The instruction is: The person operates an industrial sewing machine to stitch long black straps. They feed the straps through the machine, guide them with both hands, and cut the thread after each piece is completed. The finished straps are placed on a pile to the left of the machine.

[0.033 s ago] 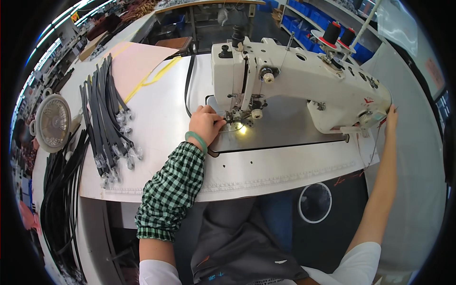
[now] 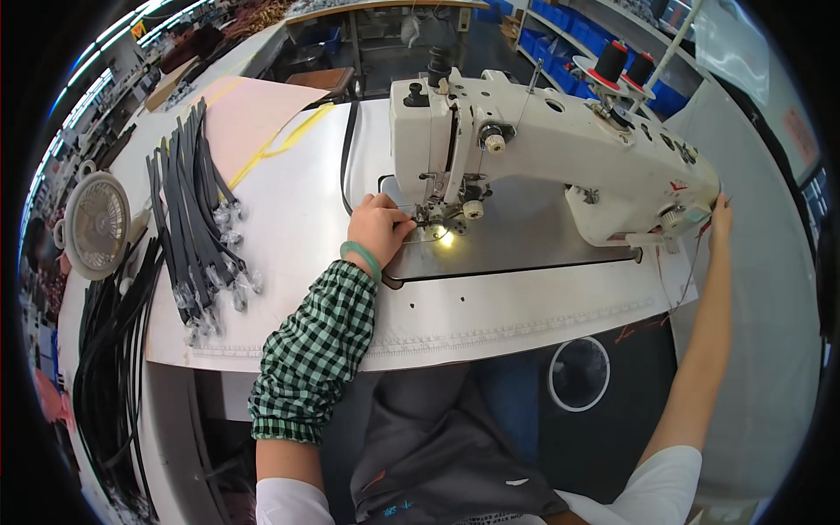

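My left hand (image 2: 378, 231), with a green bangle at the wrist, is closed in a pinch beside the sewing machine's presser foot (image 2: 435, 217). A black strap (image 2: 347, 162) curves down the table's far side to that hand, its end at the foot mostly hidden by the fingers. A small lamp lights the needle area. My right hand (image 2: 721, 215) reaches to the right end of the white sewing machine (image 2: 560, 118), touching it near the handwheel side. Its fingers are mostly hidden there.
Grey straps (image 2: 188, 210) with clear-wrapped ends lie on the left of the white table (image 2: 306, 324). Long black straps (image 2: 114, 367) hang off its left edge by a small fan (image 2: 96, 226). Thread spools (image 2: 611, 61) stand behind the machine. Pink sheet (image 2: 258, 118) and yellow tape (image 2: 276, 149) lie farther back.
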The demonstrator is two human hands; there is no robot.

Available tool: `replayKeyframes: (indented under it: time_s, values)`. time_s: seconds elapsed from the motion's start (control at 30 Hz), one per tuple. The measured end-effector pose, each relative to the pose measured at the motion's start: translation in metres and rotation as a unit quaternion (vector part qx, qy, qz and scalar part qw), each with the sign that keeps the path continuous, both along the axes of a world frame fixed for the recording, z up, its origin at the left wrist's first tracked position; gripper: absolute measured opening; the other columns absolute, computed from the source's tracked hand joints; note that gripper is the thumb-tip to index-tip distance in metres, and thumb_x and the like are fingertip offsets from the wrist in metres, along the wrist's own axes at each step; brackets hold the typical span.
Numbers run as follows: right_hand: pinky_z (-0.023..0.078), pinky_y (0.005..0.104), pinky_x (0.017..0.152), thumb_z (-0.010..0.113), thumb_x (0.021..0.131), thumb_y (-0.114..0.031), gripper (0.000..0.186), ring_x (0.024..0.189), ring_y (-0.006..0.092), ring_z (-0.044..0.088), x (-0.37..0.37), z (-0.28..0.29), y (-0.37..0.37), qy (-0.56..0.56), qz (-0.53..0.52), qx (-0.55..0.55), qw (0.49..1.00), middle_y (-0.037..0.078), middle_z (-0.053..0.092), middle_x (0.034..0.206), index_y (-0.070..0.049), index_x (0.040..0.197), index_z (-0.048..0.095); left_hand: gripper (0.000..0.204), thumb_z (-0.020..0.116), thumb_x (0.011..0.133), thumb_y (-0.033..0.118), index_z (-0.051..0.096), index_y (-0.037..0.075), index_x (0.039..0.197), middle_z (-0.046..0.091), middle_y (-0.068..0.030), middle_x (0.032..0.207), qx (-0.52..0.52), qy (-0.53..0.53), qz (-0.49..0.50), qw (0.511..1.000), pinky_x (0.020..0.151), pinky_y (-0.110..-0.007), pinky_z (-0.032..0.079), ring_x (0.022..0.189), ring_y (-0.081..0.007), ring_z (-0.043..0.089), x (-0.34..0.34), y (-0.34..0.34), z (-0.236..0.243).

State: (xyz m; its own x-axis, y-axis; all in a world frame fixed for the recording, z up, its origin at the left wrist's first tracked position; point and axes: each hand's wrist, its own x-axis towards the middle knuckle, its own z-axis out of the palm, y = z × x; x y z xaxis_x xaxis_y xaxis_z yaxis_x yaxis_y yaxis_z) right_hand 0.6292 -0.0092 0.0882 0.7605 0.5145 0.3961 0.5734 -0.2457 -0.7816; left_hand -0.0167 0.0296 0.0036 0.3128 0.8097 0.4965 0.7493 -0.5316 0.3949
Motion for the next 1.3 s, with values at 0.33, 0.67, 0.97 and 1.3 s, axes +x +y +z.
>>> replayKeyframes:
  time_s: [0.33,0.67,0.97,1.3]
  values:
    - [0.038,0.0326,0.086,0.035,0.089,-0.04,0.05,0.1,0.0285,0.051,0.017,-0.024,-0.007,-0.066,-0.063,0.031,0.995,0.019,0.055,0.103,0.002,0.112,0.049,0.01,0.067,0.065,0.015,0.069,0.01,0.073,0.057,-0.0047,0.074,-0.012,-0.01,-0.002,1.0,0.07,-0.032,0.043,0.076,-0.0224,0.05,0.006,0.002,0.0]
    - [0.045,0.0316,0.062,0.036,0.087,-0.045,0.051,0.075,0.0214,0.057,-0.03,0.035,0.003,-0.013,-0.012,-0.098,0.995,0.013,0.058,0.089,0.001,0.1,0.052,0.012,0.067,0.066,0.016,0.068,0.008,0.074,0.056,-0.0055,0.076,0.0,0.013,0.018,1.0,0.071,-0.032,0.044,0.077,-0.0227,0.051,0.0,0.001,-0.001]
    - [0.044,0.0296,0.069,0.035,0.09,-0.041,0.049,0.079,0.0195,0.056,0.007,-0.026,0.001,-0.042,-0.014,0.131,0.99,0.012,0.057,0.091,0.005,0.098,0.051,0.016,0.066,0.068,0.019,0.063,0.004,0.074,0.054,-0.0068,0.076,0.006,0.018,0.038,0.999,0.072,-0.032,0.043,0.079,-0.0227,0.05,0.009,-0.002,0.006]
    - [0.04,0.0296,0.078,0.034,0.092,-0.034,0.042,0.09,0.0175,0.051,-0.033,-0.045,-0.003,0.157,0.11,0.234,0.953,0.01,0.053,0.098,0.004,0.108,0.045,0.01,0.056,0.072,0.012,0.054,0.003,0.074,0.054,-0.0036,0.063,0.103,0.243,-0.028,0.964,0.056,-0.031,0.046,0.062,-0.0182,0.056,0.039,-0.076,0.005]
